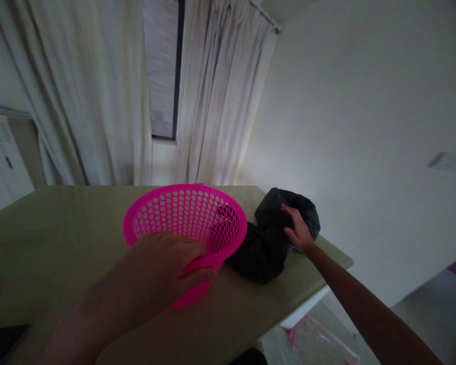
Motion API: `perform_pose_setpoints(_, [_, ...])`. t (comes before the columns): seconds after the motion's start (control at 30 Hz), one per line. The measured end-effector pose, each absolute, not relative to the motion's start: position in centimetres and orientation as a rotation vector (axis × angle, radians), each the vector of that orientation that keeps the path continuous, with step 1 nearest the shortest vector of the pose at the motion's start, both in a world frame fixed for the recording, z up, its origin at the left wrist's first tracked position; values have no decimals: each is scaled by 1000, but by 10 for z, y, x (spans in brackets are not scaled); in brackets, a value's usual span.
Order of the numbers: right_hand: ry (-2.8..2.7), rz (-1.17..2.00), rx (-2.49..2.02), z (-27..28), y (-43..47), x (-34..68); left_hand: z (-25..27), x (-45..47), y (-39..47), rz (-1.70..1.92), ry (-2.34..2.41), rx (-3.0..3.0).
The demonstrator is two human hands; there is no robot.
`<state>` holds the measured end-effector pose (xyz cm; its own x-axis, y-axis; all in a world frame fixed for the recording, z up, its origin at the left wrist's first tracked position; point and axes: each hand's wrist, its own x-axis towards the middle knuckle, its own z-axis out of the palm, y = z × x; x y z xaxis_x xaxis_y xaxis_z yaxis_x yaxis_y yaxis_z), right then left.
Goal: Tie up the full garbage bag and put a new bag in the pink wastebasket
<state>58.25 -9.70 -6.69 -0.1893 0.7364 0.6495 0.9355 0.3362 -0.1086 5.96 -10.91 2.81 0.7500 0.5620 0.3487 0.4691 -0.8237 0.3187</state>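
Note:
My left hand (167,261) is closed over the near rim of a bright pink plastic basket (188,190) full of round holes, its thumb outside and its fingers over the edge. The basket tilts towards me on the table. On the right, my right hand (298,230) rests against a crumpled black plastic bag (268,208), thumb and forefinger spread apart; the other fingers are hard to see. Another black bundle (264,258), perhaps part of the same bag, lies between the basket and that hand. A dark shape shows through the basket's right wall.
The greenish table (72,223) ends at a right edge near the bags. A dark flat object (3,339) lies at the lower left. Curtains (99,91) hang behind, beside a white wall (345,126). Below, a clear and pink plastic wrapper (321,339) is on the floor.

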Motion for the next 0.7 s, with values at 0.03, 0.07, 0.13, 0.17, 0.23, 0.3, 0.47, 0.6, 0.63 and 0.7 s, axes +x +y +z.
perform_pose_setpoints(0.03, [-1851, -491, -1565, -64, -96, 587, 27, 59, -109, 621, 835, 2752])
perform_pose_setpoints(0.07, [-1725, -554, -1709, -63, -94, 590, 27, 59, -109, 587, 855, 2770])
perform_pose_setpoints(0.13, [-1555, -608, -2070, -64, -89, 595, 26, 59, -109, 554, 880, 2791])
perform_pose_setpoints(0.17, [-1515, -586, -2252, -65, -87, 597, 26, 59, -109, 551, 875, 2794])
perform_pose_setpoints(0.23, [-1487, -501, -2516, -64, -83, 601, 27, 59, -110, 537, 861, 2800])
perform_pose_setpoints(0.3, [-1440, -495, -2587, -55, -78, 604, 29, 60, -111, 520, 866, 2800])
perform_pose_setpoints(0.47, [-1340, -825, -2146, 17, -49, 598, 33, 61, -112, 560, 839, 2795])
perform_pose_setpoints(0.6, [-1343, -880, -1643, 105, -29, 567, 30, 61, -112, 629, 843, 2762])
perform_pose_setpoints(0.63, [-1350, -860, -1527, 126, -28, 555, 30, 60, -112, 648, 836, 2752])
perform_pose_setpoints(0.7, [-1396, -805, -1330, 165, -30, 527, 31, 59, -114, 689, 816, 2729])
